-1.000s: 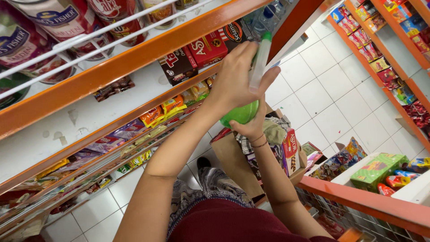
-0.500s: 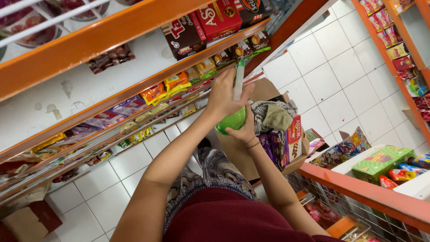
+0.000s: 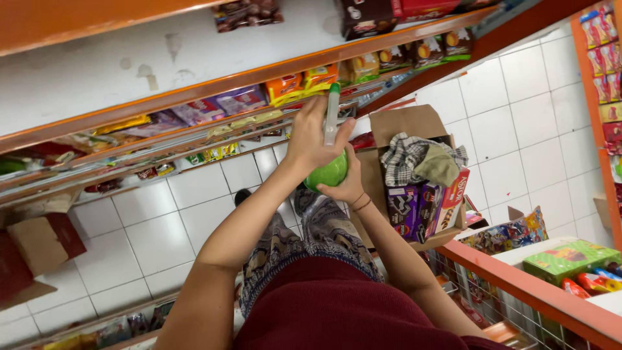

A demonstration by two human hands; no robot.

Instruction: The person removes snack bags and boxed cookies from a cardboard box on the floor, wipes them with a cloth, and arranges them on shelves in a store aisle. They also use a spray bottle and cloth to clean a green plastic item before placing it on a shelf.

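Both forearms reach forward over the white tiled floor [image 3: 149, 227]. The left hand [image 3: 313, 137] closes round the pale neck of a spray bottle [image 3: 330, 170], and the right hand [image 3: 346, 186] cups its round, glossy green base from below. Beyond stands an open cardboard box [image 3: 414, 126], apparently holding a checked cloth [image 3: 414, 155], beside orange-edged shelves [image 3: 214, 84].

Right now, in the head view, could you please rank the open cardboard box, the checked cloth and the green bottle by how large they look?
1. Open cardboard box
2. Checked cloth, lying in the box
3. Green bottle, held in both hands; it is nearer the camera, so its true size is unsure.
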